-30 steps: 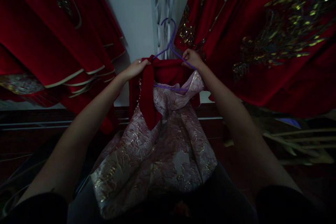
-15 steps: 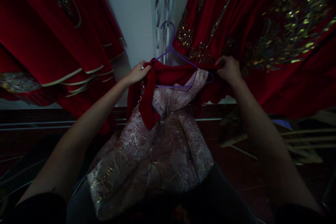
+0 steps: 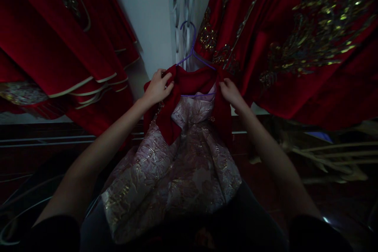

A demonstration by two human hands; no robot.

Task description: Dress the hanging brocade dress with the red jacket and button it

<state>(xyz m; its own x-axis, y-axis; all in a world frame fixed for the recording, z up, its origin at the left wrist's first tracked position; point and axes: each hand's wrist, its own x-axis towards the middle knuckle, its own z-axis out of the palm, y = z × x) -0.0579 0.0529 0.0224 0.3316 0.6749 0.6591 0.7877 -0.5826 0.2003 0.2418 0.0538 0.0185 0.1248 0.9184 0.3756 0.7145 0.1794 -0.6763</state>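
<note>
**Red jacket nearly seated on the purple hanger**

The purple hanger [image 3: 193,53] is the landmark here: its hook rises in front of the pale wall [image 3: 147,15], and its lower bar shows as a thin violet line across the neck opening of the garment. A red jacket [image 3: 191,80] is draped over both hanger shoulders, with a pink-and-gold brocade skirt [image 3: 177,181] falling below the hanger toward the person's lap.

The left hand [image 3: 158,86] is at the hanger's left shoulder, fingers curled tight around a bunch of the red collar cloth. The right hand [image 3: 230,92] sits just below the hanger's right shoulder, fingers closed on the red front panel there.

By my reading, the hanging is mostly done: the cloth already covers both hanger arms and the skirt hangs free. What seems left is squaring the collar, since the left side is still bunched and a red flap [image 3: 169,126] droops across the skirt's top, and then racking it.

Red embroidered robes [image 3: 295,39] hang to the right of the hanger; red gold-trimmed garments [image 3: 59,55] hang to its left.
</note>
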